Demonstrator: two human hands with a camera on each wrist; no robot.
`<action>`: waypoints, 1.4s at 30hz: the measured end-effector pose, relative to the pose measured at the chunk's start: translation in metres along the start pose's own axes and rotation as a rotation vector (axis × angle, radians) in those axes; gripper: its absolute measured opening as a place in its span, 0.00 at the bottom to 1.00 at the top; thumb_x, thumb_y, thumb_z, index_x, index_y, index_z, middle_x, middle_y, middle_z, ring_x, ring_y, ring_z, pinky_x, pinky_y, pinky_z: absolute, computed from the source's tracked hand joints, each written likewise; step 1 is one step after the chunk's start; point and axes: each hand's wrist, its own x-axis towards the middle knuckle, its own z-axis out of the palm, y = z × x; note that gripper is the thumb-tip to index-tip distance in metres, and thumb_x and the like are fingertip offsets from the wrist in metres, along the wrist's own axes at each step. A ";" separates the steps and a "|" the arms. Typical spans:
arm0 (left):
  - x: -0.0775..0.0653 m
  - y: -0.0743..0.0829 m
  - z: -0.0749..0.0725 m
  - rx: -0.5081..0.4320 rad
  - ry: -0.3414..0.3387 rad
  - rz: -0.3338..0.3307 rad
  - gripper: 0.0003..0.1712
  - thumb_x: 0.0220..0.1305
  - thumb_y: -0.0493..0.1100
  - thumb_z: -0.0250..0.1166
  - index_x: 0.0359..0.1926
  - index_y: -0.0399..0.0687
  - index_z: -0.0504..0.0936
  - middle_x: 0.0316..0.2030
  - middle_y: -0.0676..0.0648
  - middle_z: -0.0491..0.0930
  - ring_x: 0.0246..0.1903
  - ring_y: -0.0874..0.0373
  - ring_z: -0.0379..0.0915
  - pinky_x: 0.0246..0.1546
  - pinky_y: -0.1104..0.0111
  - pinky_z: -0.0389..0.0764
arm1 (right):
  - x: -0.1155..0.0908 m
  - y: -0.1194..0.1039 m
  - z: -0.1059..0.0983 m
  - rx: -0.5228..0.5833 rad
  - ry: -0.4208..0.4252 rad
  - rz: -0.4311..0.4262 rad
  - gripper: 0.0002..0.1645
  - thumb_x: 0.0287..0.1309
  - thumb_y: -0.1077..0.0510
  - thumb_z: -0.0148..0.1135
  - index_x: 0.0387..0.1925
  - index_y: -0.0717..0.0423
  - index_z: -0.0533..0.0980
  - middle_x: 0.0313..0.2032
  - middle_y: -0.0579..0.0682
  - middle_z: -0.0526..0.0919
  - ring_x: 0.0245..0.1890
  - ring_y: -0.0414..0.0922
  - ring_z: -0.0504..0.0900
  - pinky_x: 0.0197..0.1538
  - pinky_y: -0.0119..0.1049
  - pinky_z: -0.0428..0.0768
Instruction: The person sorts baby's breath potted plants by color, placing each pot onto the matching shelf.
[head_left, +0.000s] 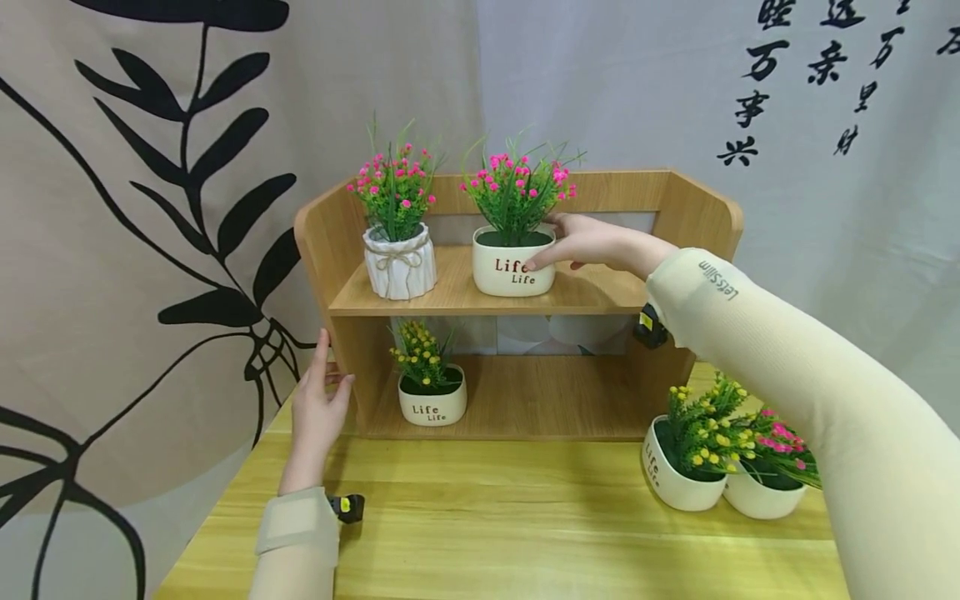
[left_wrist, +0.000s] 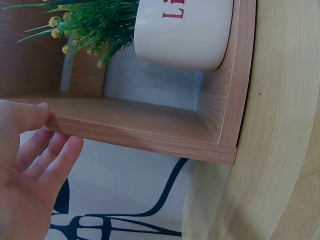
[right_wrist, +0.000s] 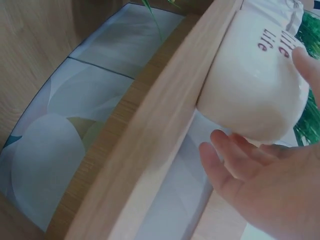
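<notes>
My right hand [head_left: 603,243] grips a white oval pot [head_left: 501,273] of pink flowers on the upper shelf, thumb on its lettered front and fingers round the side and back. In the right wrist view this pot [right_wrist: 250,80] sits close to the shelf's front edge. My left hand [head_left: 318,417] holds the left side panel [head_left: 347,367] of the wooden shelf unit. The left wrist view shows the thumb [left_wrist: 32,116] at the panel's front edge and the fingertips against its outer face.
A white ribbed pot [head_left: 401,271] with pink flowers stands left on the upper shelf. Below it is a yellow-flowered pot [head_left: 432,407]. Two more pots, one yellow-flowered [head_left: 678,479] and one pink-flowered [head_left: 765,496], stand on the table [head_left: 525,517] at right, partly under my right arm.
</notes>
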 end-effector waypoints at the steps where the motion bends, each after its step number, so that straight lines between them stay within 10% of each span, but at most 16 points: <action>1: 0.000 0.000 0.000 0.001 0.001 0.002 0.52 0.62 0.27 0.63 0.77 0.64 0.47 0.46 0.31 0.74 0.42 0.38 0.76 0.38 0.47 0.83 | -0.002 0.001 -0.002 0.000 -0.009 0.000 0.63 0.56 0.43 0.67 0.76 0.55 0.36 0.74 0.58 0.48 0.71 0.53 0.55 0.63 0.54 0.69; 22: -0.002 -0.003 0.004 0.010 0.017 -0.009 0.52 0.62 0.26 0.62 0.77 0.63 0.48 0.48 0.31 0.74 0.43 0.37 0.76 0.39 0.46 0.83 | -0.097 0.049 -0.030 0.126 -0.102 -0.126 0.42 0.69 0.52 0.55 0.76 0.54 0.47 0.72 0.58 0.57 0.69 0.56 0.60 0.69 0.53 0.61; 33: 0.001 -0.004 0.001 -0.003 0.005 -0.006 0.52 0.62 0.25 0.61 0.77 0.64 0.46 0.54 0.31 0.72 0.43 0.36 0.76 0.39 0.45 0.82 | -0.148 0.069 0.021 0.196 -0.142 -0.221 0.39 0.68 0.58 0.55 0.75 0.55 0.51 0.70 0.56 0.62 0.68 0.55 0.63 0.67 0.49 0.64; 42: 0.002 -0.002 0.003 -0.005 -0.002 -0.005 0.53 0.62 0.25 0.61 0.77 0.65 0.46 0.58 0.33 0.70 0.43 0.37 0.76 0.39 0.45 0.82 | -0.171 0.092 0.104 0.202 -0.211 -0.367 0.39 0.65 0.60 0.60 0.73 0.59 0.55 0.68 0.59 0.64 0.66 0.60 0.63 0.63 0.34 0.68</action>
